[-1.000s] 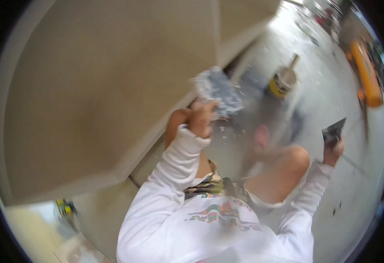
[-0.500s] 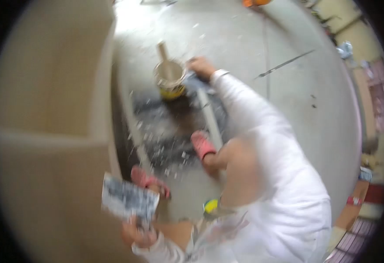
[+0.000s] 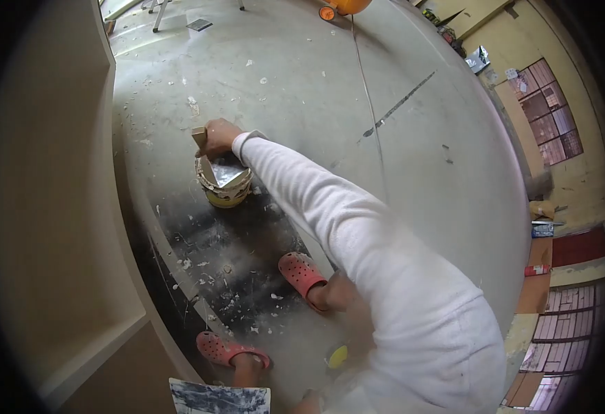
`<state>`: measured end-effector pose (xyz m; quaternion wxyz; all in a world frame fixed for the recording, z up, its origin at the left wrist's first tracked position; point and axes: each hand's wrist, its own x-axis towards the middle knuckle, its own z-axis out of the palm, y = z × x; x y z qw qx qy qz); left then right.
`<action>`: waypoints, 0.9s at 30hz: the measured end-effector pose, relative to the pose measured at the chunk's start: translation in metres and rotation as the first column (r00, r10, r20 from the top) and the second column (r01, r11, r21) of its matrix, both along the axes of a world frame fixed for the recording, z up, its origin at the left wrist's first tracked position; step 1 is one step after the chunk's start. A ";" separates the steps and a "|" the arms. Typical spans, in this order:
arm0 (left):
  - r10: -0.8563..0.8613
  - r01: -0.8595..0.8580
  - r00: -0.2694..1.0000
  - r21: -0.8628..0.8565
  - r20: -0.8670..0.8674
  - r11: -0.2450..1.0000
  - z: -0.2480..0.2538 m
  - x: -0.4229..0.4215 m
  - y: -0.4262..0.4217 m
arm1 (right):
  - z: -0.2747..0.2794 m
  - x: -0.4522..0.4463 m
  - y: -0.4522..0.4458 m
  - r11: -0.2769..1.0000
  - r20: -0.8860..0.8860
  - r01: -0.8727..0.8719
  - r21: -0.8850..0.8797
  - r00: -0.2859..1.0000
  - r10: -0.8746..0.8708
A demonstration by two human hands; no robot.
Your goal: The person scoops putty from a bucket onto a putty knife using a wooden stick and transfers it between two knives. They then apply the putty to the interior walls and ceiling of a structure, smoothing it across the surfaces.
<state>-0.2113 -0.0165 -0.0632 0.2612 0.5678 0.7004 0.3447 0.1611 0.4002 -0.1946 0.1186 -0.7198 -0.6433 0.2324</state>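
My right hand (image 3: pixel 219 138) reaches down over a putty bucket (image 3: pixel 228 199) with a crusted rim. Its fingers are closed round a putty scraper, whose shiny metal blade (image 3: pixel 226 172) dips into the bucket's mouth. Right beside the fingers is the top of a wooden stick (image 3: pixel 199 136); I cannot tell whether they grip it too. At the bottom edge lies a second flat metal blade (image 3: pixel 219 399), smeared dark and white. My left hand is out of sight below it.
A tall pale board panel (image 3: pixel 54 172) rises along the left. Pink clogs (image 3: pixel 301 272) are on the feet below me, by a dark, putty-spattered strip (image 3: pixel 206 255) of floor. A yellow round object (image 3: pixel 337 357) sits near the knee. A cable (image 3: pixel 368 90) crosses the floor.
My right hand has moved from beside the bucket to over it, and its scraper blade has gone inside. The smeared blade has dropped toward the bottom edge, and my left hand has left the view.
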 end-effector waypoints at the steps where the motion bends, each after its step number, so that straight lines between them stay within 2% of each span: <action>1: -0.004 0.004 1.000 0.015 -0.005 1.000 -0.001 0.001 -0.001 | 0.008 0.000 -0.009 0.997 0.020 0.015 -0.074 1.000 -0.014; 2: -0.007 0.007 1.000 0.025 -0.019 1.000 -0.001 0.000 -0.002 | 0.005 0.009 -0.017 0.998 0.018 0.015 -0.068 1.000 -0.014; 4: -0.026 0.030 0.999 0.079 -0.042 0.996 0.005 -0.002 -0.015 | -0.011 0.033 -0.039 0.985 -0.015 0.168 0.033 0.986 -0.168; 5: -0.037 0.043 0.998 0.106 -0.056 0.993 0.006 -0.003 -0.020 | -0.008 0.041 -0.053 0.984 -0.021 0.172 0.044 0.985 -0.171; 7: -0.064 0.079 0.993 0.155 -0.097 0.985 0.008 -0.007 -0.031 | -0.003 0.055 -0.092 0.979 -0.173 0.184 -0.090 0.965 -0.197; 8: -0.081 0.103 0.989 0.188 -0.121 0.977 0.006 -0.008 -0.037 | -0.008 0.065 -0.104 0.979 -0.175 0.184 -0.089 0.965 -0.197; 10: -0.124 0.191 0.960 0.266 -0.249 0.945 0.005 -0.016 -0.051 | -0.037 0.064 -0.128 0.988 -0.267 0.115 0.105 0.960 -0.083; 12: -0.192 0.365 0.869 0.327 -0.456 0.872 0.010 -0.019 -0.061 | -0.052 0.058 -0.147 0.996 -0.360 0.048 0.070 0.933 -0.020; 13: -0.217 0.402 0.851 0.327 -0.479 0.855 0.011 -0.015 -0.062 | -0.042 0.052 -0.157 1.000 -0.314 0.002 0.015 0.949 0.002; 14: -0.199 0.322 0.901 0.286 -0.387 0.902 0.017 -0.008 -0.061 | -0.023 0.044 -0.169 0.999 -0.267 -0.036 -0.034 0.963 0.025; 15: -0.148 0.163 0.984 0.170 -0.101 0.972 0.026 0.005 -0.056 | -0.005 0.037 -0.181 0.997 -0.267 -0.082 -0.002 0.960 0.079; 16: 0.022 -0.027 0.956 0.012 0.292 1.000 0.033 0.016 -0.052 | 0.008 0.031 -0.190 0.992 -0.264 -0.124 0.037 0.956 0.130; 17: 0.210 -0.153 0.807 -0.148 0.553 0.977 0.040 0.027 -0.046 | 0.018 0.026 -0.194 0.979 -0.178 -0.200 -0.046 0.966 0.189; 18: 0.308 -0.204 0.700 -0.233 0.644 0.951 0.045 0.035 -0.042 | 0.023 0.025 -0.196 0.954 -0.089 -0.269 -0.132 0.962 0.259; 20: 0.386 -0.216 0.597 -0.322 0.703 0.922 0.042 0.034 -0.036 | 0.030 0.027 -0.206 0.948 -0.110 -0.317 -0.036 0.944 0.311; 21: 0.412 -0.224 0.560 -0.348 0.719 0.911 0.040 0.035 -0.034 | 0.031 0.031 -0.209 0.950 -0.162 -0.310 -0.042 0.940 0.300; 23: 0.384 -0.237 0.496 -0.304 0.779 0.923 0.035 0.039 -0.027 | 0.034 0.033 -0.217 0.949 -0.224 -0.310 -0.055 0.930 0.291; 25: 0.358 -0.225 0.543 -0.279 0.760 0.934 0.022 0.035 -0.026 | 0.047 0.033 -0.225 0.880 -0.011 -0.474 0.016 0.880 0.474; 26: 0.320 -0.206 0.586 -0.246 0.744 0.947 0.015 0.031 -0.030 | 0.049 0.030 -0.234 0.881 -0.010 -0.473 0.030 0.881 0.473; 27: 0.342 -0.298 0.596 -0.195 0.726 0.934 -0.003 0.031 -0.030 | 0.049 0.031 -0.238 0.892 -0.060 -0.440 0.102 0.893 0.447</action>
